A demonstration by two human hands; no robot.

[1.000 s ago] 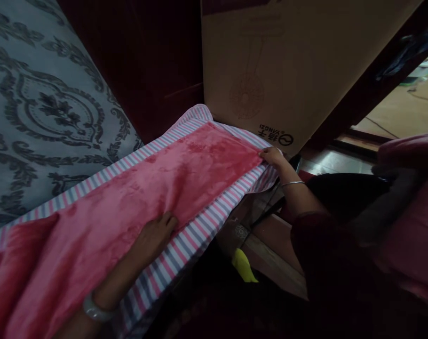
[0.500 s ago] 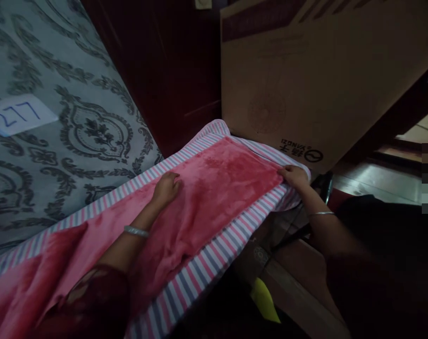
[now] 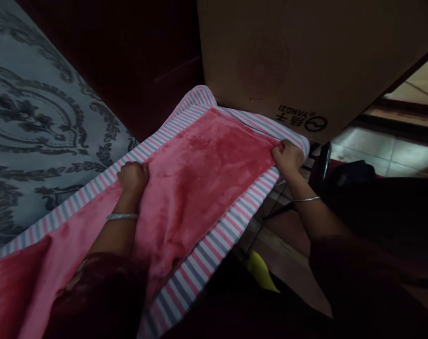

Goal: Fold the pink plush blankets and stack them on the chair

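Observation:
A pink plush blanket [image 3: 214, 165] lies over a long narrow surface with a striped cover [image 3: 214, 249] in pink, grey and white showing along its sides and far end. My left hand [image 3: 132, 176] is closed in a fist at the blanket's far long edge, seemingly with the fabric in it. At the right end, my right hand [image 3: 288, 157] pinches the blanket's corner between thumb and fingers. Small creases run through the plush between my hands. Toward the lower left, part of the blanket forms a thick fold [image 3: 19, 278].
A large cardboard box [image 3: 256, 56] stands against the dark red panel [image 3: 146, 52] behind the far end. Patterned wallpaper [image 3: 59, 122] borders the left side. Below the near edge something yellow [image 3: 261, 273] shows, and a tiled floor [image 3: 369, 146] lies at the right.
My left hand has moved left along the blanket to its far edge and closed into a fist. The right hand keeps its hold on the corner. The view has shifted.

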